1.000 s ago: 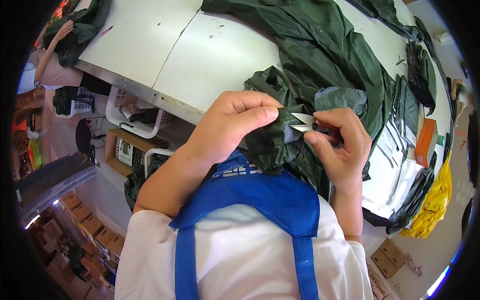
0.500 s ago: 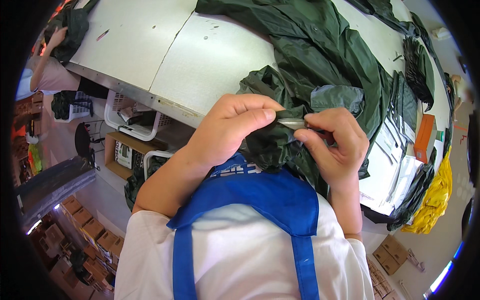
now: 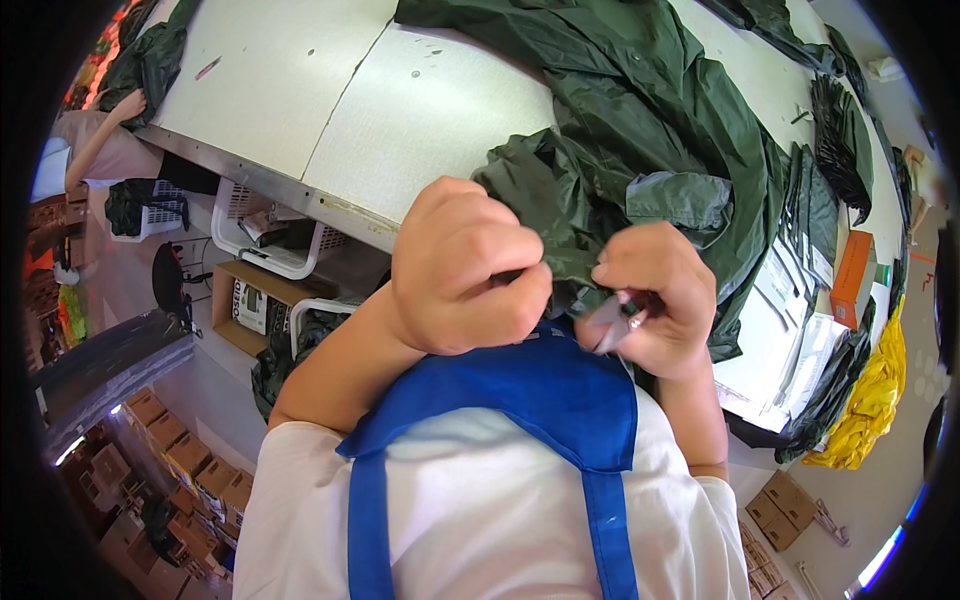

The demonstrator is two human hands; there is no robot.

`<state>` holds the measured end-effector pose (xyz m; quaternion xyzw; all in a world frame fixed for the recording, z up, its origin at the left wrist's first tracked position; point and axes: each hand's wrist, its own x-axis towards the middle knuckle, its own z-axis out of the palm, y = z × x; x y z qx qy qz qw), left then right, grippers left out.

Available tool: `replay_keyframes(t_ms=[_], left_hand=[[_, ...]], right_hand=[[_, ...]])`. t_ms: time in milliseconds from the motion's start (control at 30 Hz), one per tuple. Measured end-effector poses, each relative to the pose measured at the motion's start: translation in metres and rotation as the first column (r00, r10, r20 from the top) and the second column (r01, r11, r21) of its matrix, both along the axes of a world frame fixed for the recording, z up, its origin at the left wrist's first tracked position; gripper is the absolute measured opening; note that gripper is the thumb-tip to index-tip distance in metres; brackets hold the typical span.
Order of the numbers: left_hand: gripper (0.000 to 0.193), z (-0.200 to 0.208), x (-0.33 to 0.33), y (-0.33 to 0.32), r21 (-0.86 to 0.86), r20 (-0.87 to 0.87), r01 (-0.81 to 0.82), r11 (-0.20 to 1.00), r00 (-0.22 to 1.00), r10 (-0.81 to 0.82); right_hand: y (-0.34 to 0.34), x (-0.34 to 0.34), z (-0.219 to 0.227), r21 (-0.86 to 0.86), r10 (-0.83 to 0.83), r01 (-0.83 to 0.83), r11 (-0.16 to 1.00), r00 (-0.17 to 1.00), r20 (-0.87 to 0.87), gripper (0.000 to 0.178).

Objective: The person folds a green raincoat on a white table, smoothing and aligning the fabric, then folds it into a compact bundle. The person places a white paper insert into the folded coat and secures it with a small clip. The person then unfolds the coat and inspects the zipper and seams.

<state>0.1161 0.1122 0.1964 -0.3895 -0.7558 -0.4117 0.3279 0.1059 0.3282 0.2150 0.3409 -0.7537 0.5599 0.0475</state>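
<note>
A dark green garment (image 3: 680, 110) of thin, slightly shiny cloth spreads across the table, its near end bunched up against me. My left hand (image 3: 470, 270) is closed, fingers curled in toward the bunched cloth; what its fingertips pinch is partly hidden, but the cloth runs up to them. My right hand (image 3: 665, 295) is curled around small metal snips (image 3: 615, 322), whose blades are blurred and point down toward my blue apron (image 3: 500, 390). Its bent forefinger lies against the edge of the green cloth. A greyish patch of cloth (image 3: 680, 200) shows just beyond this hand.
The white table (image 3: 430, 110) has a metal-edged front. White baskets (image 3: 265, 245) and a cardboard box (image 3: 250, 310) sit under it at left. Orange box (image 3: 852, 278), papers (image 3: 765, 350) and yellow cloth (image 3: 870, 390) lie right. Another person's hand (image 3: 130, 105) handles dark cloth, far left.
My left hand has turned over and curled its fingers. The metal snips, earlier between both hands at the cloth, have swung down beside my right palm. The other person's hand has shifted.
</note>
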Motion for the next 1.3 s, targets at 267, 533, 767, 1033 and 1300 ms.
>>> replay_keyframes(t_ms=[267,533,767,1033,1300], left_hand=[[0.022,-0.011,-0.003,0.003,0.091,-0.212,-0.05,0.995,0.975,0.069],[0.023,-0.014,-0.002,0.005,0.046,-0.211,-0.033,0.998,0.977,0.042],[0.017,-0.02,-0.01,-0.076,-0.469,0.011,-0.499,0.729,0.821,0.57],[0.06,-0.033,-0.055,-0.109,-0.556,0.539,-0.302,0.774,0.579,0.612],[0.087,-0.076,-0.106,0.117,-0.447,0.531,0.242,0.861,0.847,0.038]], right_hand=[[0.018,0.005,0.002,0.089,-0.145,0.123,0.988,0.94,0.31,0.037],[0.007,0.005,0.013,0.199,-0.135,0.099,0.975,0.975,0.178,0.029],[0.065,-0.04,-0.03,-0.012,-0.456,0.529,0.848,0.742,0.491,0.03],[0.34,-0.119,-0.181,0.458,-0.917,0.821,0.34,0.183,0.353,0.028],[0.242,-0.08,-0.081,0.296,-0.842,0.796,0.528,0.536,0.06,0.025]])
